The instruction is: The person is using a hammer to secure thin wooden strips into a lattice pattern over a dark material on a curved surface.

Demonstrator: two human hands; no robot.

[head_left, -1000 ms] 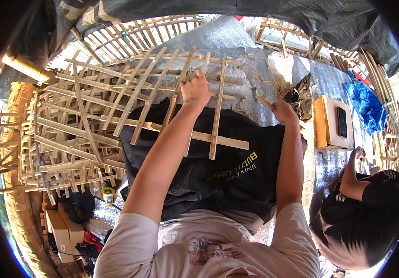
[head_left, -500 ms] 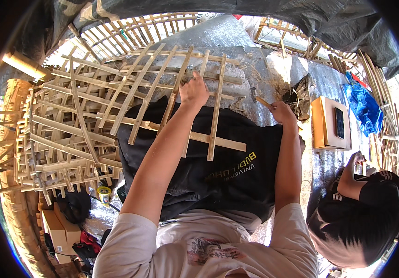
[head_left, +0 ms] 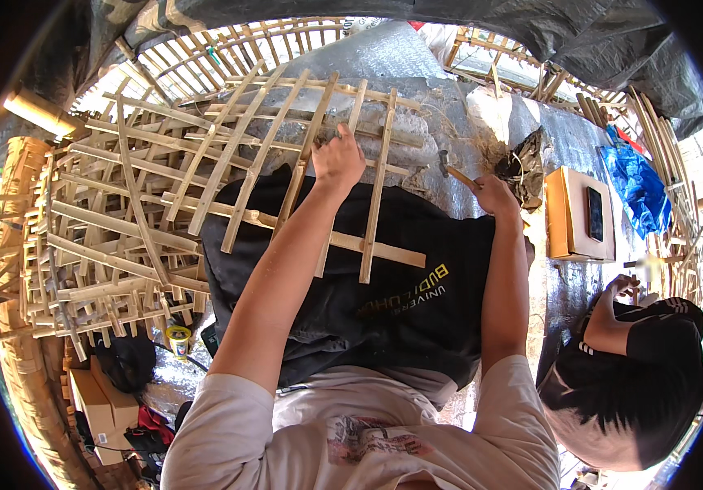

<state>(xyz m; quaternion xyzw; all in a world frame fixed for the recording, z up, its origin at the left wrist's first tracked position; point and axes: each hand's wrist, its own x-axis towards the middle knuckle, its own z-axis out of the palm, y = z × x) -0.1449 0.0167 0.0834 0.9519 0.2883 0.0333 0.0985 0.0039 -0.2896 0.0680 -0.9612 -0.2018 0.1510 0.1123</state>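
A lattice of bamboo slats (head_left: pixel 247 184) rests partly across the dark cloth (head_left: pixel 302 327) over my lap. On it, toward the far side, my left hand (head_left: pixel 339 162) is closed at one of the lengthwise slats, with a finger stretched forward; whether a nail is between the fingertips is too small to tell. My right hand (head_left: pixel 496 196) grips the wooden handle of a hammer (head_left: pixel 462 176). The hammer's dark head is to the right of the lattice, apart from it.
More bamboo lattices (head_left: pixel 115 220) are piled at the left. To the right stand a cardboard box (head_left: pixel 568 216) with a phone (head_left: pixel 595 216) on it and a blue plastic sheet (head_left: pixel 641 184). A co-worker (head_left: pixel 629 376) in dark clothes sits at the lower right. A yellow cup (head_left: pixel 178 339) stands at the lower left.
The lattice's far end shows slightly farther away. Both my hands keep nearly the same place, with the hammer still in the right one. The co-worker's hand has moved, with a blur beside it.
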